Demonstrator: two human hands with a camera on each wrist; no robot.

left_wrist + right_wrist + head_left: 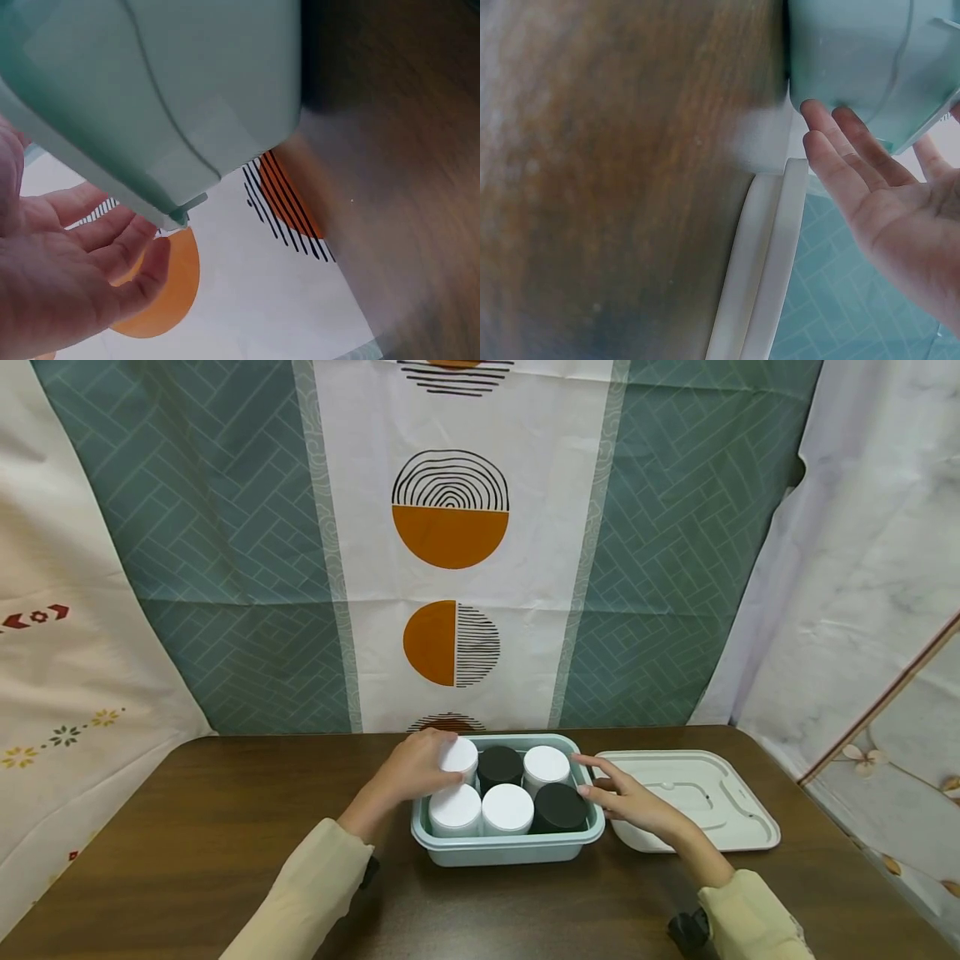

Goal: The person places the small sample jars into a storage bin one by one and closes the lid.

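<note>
A pale blue-green plastic tub (506,853) stands on the brown table, holding two rows of white- and black-topped jars. My left hand (417,766) reaches over the tub's left rim, its thumb and forefinger round the white-topped jar (461,755) at the back left. In the left wrist view its other fingers (124,240) bend loosely outside the rim; thumb and forefinger are mostly hidden there. At the tub's right end is my right hand (630,799), fingers spread and loosely extended by the rim. The right wrist view shows its fingertips (817,112) close against the outer wall.
A white lid-like tray (693,822) lies flat on the table to the right, partly behind the right hand. Brown tabletop (225,852) extends to the left. Patterned cloths (225,527) hang behind the table and at both sides.
</note>
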